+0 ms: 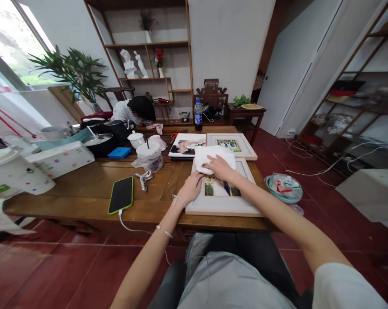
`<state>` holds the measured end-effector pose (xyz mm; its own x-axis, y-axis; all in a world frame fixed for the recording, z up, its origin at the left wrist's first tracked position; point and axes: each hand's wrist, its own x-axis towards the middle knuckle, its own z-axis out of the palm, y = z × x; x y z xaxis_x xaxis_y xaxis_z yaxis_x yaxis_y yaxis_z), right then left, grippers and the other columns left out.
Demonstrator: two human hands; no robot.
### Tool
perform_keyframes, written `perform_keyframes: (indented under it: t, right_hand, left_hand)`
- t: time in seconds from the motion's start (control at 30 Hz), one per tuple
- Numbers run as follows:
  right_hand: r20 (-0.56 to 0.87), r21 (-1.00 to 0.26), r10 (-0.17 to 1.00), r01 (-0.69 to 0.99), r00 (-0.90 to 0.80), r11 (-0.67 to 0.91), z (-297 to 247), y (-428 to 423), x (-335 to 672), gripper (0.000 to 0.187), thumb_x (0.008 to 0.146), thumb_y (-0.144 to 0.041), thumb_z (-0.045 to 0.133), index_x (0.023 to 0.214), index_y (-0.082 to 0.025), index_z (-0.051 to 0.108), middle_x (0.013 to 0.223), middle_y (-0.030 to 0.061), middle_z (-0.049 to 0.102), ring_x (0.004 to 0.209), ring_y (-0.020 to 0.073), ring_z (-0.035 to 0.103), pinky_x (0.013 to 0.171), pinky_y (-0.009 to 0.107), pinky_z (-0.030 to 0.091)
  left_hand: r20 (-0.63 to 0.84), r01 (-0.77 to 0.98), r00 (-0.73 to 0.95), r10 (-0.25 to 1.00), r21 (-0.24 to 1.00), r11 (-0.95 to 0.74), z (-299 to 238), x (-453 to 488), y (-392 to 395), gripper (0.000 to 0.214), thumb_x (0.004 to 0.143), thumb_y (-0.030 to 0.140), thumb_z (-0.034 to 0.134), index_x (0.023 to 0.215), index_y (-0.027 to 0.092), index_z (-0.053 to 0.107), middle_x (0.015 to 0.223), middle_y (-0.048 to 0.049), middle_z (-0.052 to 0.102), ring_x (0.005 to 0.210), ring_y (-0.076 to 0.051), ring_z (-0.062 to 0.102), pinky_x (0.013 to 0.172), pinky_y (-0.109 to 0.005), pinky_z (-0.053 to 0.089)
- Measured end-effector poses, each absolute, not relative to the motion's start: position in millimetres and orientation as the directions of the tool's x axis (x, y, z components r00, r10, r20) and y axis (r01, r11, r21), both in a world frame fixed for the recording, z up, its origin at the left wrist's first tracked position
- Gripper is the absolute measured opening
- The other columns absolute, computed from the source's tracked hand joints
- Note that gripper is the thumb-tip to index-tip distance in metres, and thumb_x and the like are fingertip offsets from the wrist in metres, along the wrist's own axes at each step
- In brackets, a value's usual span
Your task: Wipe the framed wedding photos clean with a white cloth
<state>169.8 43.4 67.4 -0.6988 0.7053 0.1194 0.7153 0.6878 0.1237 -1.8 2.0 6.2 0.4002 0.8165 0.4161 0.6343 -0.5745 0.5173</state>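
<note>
A pale wooden picture frame (222, 207) with a photo under glass lies flat at the near right of the wooden table (84, 189). A white cloth (210, 156) rests on its far edge. My right hand (220, 168) lies on the cloth with fingers stretched flat, pressing it onto the frame. My left hand (190, 188) rests on the frame's left border, fingers curled down against it, holding it still.
Two more framed pictures (232, 145) (186, 146) lie behind. A phone in a green case (121, 194) with a cable, a metal clip (143, 178), a bagged drink cup (149, 156), pots, a box and a water bottle (198, 114) crowd the table. Another person (134, 110) bends over the far side.
</note>
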Motion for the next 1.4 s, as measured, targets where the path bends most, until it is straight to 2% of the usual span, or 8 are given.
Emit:
perform_keyframes:
  t: [0.3,0.43,0.53,0.67,0.8,0.93,1.17,1.4]
  right_hand:
    - [0.066,0.194,0.839,0.832,-0.540,0.520,80.1,21.6,266.7,0.063,0.070,0.010,0.038,0.117,-0.024,0.063,0.123,0.0123,0.061,0.131,0.0265,0.039,0.101,0.048,0.030]
    - [0.100,0.228,0.848,0.841,-0.521,0.490,83.9,16.4,295.4,0.061,0.067,0.007,0.041,0.113,-0.025,0.064,0.126,0.0099,0.060,0.113,0.0277,0.056,0.091,0.042,0.040]
    - [0.265,0.237,0.807,0.847,-0.528,0.476,88.0,17.2,308.7,0.045,0.072,-0.002,0.046,0.109,-0.020,0.065,0.117,0.0122,0.064,0.100,0.0267,0.062,0.084,0.038,0.043]
    - [0.518,0.310,0.646,0.827,-0.560,0.468,95.0,19.8,325.5,0.031,0.079,-0.006,0.047,0.102,-0.015,0.065,0.121,0.0170,0.061,0.119,0.0264,0.051,0.099,0.042,0.034]
    - [0.343,0.318,0.605,0.695,-0.719,0.645,94.8,16.3,327.7,0.036,0.073,-0.003,0.049,0.100,-0.019,0.065,0.117,0.0114,0.064,0.124,0.0238,0.047,0.103,0.043,0.028]
    - [0.160,0.164,0.743,0.760,-0.650,0.629,86.5,12.0,308.9,0.045,0.067,-0.005,0.050,0.108,-0.018,0.062,0.117,0.0129,0.062,0.115,0.0266,0.053,0.094,0.041,0.038]
    - [0.112,0.126,0.848,0.854,-0.518,0.505,74.8,19.2,274.2,0.046,0.068,-0.006,0.048,0.112,-0.015,0.060,0.144,0.0165,0.038,0.137,0.0358,0.022,0.101,0.061,0.021]
    - [0.022,0.091,0.830,0.828,-0.557,0.553,86.4,-23.1,269.0,0.042,0.071,-0.004,0.041,0.108,-0.011,0.059,0.117,0.0192,0.059,0.118,0.0294,0.049,0.100,0.047,0.027]
  left_hand:
    - [0.398,0.647,0.368,0.840,0.540,-0.539,0.9,-1.5,3.2,0.034,0.089,0.014,0.041,0.117,0.013,0.060,0.131,-0.0119,0.054,0.123,-0.023,0.050,0.107,-0.041,0.039]
    - [0.396,0.646,0.363,0.843,0.546,-0.534,1.2,-1.8,2.2,0.034,0.089,0.014,0.042,0.117,0.014,0.060,0.131,-0.0120,0.055,0.123,-0.023,0.050,0.106,-0.042,0.039]
    - [0.407,0.643,0.357,0.841,0.546,-0.537,-0.2,-2.1,2.4,0.034,0.089,0.014,0.041,0.117,0.014,0.060,0.131,-0.0119,0.055,0.123,-0.022,0.050,0.106,-0.043,0.039]
    - [0.412,0.638,0.364,0.835,0.543,-0.546,-2.3,-2.3,3.4,0.034,0.089,0.015,0.041,0.117,0.014,0.060,0.131,-0.0118,0.055,0.124,-0.022,0.049,0.106,-0.042,0.039]
    - [0.415,0.646,0.362,0.835,0.534,-0.546,-2.9,-2.5,4.1,0.034,0.089,0.015,0.041,0.117,0.015,0.060,0.131,-0.0115,0.055,0.123,-0.022,0.050,0.107,-0.042,0.038]
    - [0.416,0.641,0.367,0.832,0.535,-0.550,-3.1,-3.0,4.6,0.033,0.089,0.015,0.041,0.116,0.015,0.061,0.130,-0.0123,0.055,0.122,-0.022,0.051,0.106,-0.042,0.039]
    - [0.432,0.632,0.371,0.822,0.531,-0.564,-2.7,-3.0,3.9,0.032,0.089,0.015,0.042,0.115,0.015,0.061,0.130,-0.0117,0.055,0.122,-0.022,0.051,0.106,-0.042,0.039]
    - [0.416,0.644,0.379,0.826,0.522,-0.559,-2.4,-2.5,5.3,0.034,0.089,0.015,0.040,0.117,0.015,0.060,0.131,-0.0121,0.055,0.123,-0.022,0.050,0.106,-0.042,0.039]
